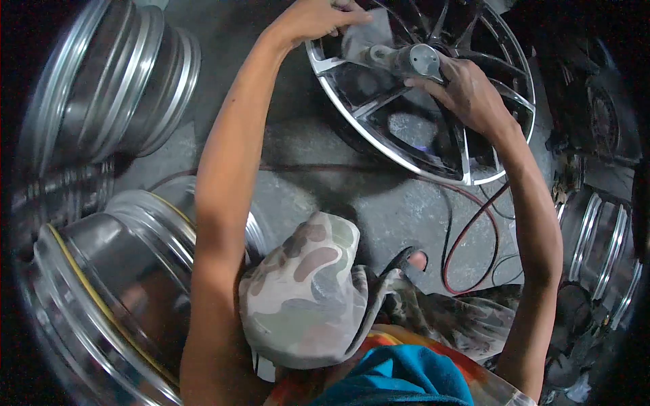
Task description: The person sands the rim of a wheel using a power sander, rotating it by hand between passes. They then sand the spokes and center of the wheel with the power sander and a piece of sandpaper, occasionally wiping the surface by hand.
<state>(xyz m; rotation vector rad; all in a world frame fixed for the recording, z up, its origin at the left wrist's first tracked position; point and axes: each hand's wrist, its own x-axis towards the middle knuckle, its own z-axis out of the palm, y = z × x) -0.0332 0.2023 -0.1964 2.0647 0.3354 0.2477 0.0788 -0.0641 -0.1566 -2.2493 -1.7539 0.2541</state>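
My right hand is wrapped around a silver power tool with a round end, which looks like an air sander. The tool lies across the spokes of an alloy wheel that leans in front of me. At the upper left of the wheel, my left hand pinches the edge of a thin grey sheet, perhaps a sanding disc, at the tool's head. Some of the left fingertips are hard to make out. The wheel has a bright rim edge and dark gaps between its spokes.
Bare wheel rims stand at the upper left, and a larger rim with a yellow stripe is beside my left arm. More rims are at the right. A red hose loops over the grey floor. My camouflage-covered knee is in front.
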